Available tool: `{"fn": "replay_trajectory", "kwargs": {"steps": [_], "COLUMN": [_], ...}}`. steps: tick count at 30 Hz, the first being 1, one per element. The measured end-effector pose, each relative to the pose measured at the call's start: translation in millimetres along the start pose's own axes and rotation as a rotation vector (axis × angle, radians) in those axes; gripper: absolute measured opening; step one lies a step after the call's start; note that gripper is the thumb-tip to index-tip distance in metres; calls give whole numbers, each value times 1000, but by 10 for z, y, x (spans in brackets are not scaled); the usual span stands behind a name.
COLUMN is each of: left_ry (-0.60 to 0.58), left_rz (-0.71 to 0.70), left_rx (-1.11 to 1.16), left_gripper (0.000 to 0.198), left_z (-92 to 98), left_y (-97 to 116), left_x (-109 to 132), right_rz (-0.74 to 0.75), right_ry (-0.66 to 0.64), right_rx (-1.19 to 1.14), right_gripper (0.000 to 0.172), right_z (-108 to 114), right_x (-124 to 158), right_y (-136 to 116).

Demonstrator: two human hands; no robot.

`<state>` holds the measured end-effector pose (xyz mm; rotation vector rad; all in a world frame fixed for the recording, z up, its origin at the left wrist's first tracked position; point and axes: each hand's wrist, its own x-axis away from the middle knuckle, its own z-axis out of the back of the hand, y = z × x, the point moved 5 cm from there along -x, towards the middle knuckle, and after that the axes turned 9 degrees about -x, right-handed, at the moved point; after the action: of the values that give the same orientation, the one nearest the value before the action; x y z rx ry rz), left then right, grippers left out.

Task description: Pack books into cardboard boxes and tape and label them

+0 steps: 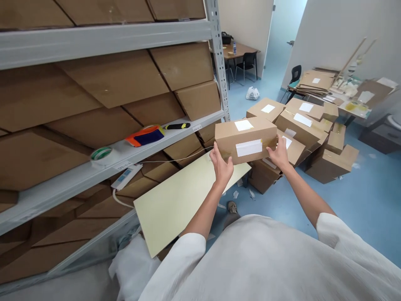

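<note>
Between my two hands is a cardboard box with one white label on its top and another on the side facing me. My left hand grips its left end, thumb toward the near side. At the right end, my right hand is closed on the box with the thumb on the near face. The box is held up above the far end of a pale yellow board. Behind and to the right of it stands a pile of labelled cardboard boxes.
Metal shelving full of cardboard boxes runs along the left. On its ledge lie a tape roll, an orange and blue item, a cutter knife and a power strip. Flattened cardboard is stacked at the right back.
</note>
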<state>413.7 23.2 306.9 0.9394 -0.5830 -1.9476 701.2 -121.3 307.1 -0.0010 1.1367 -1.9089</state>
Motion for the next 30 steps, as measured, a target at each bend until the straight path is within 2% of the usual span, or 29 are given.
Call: {"fn": "replay_trajectory", "kwargs": {"steps": [4, 9, 14, 19, 23, 30], "left_ry": [-54, -113, -147, -179, -191, -171], "left_rz": [-12, -21, -94, -154, -162, -180], "left_rx": [32, 46, 61, 179, 265, 283], "left_gripper": [112, 110, 108, 105, 108, 113], "left_z": [-336, -747, -1009, -1263, -1516, -1889], "left_y": [11, -2, 12, -19, -76, -169], "left_x": [-301, -821, -1456, -2045, -2362, -2764], "right_rz": [-2, -55, -97, -126, -178, -199], "right_ry": [71, 102, 159, 218, 236, 196], "right_rx": [37, 95, 101, 132, 154, 306], "right_gripper": [84, 81, 82, 85, 85, 75], "right_z": [80, 24, -120, -253, -354, -456], "right_x": [-219, -628, -1109, -1549, -1863, -2406], "right_y": [179, 375, 508, 662, 828, 1036]}}
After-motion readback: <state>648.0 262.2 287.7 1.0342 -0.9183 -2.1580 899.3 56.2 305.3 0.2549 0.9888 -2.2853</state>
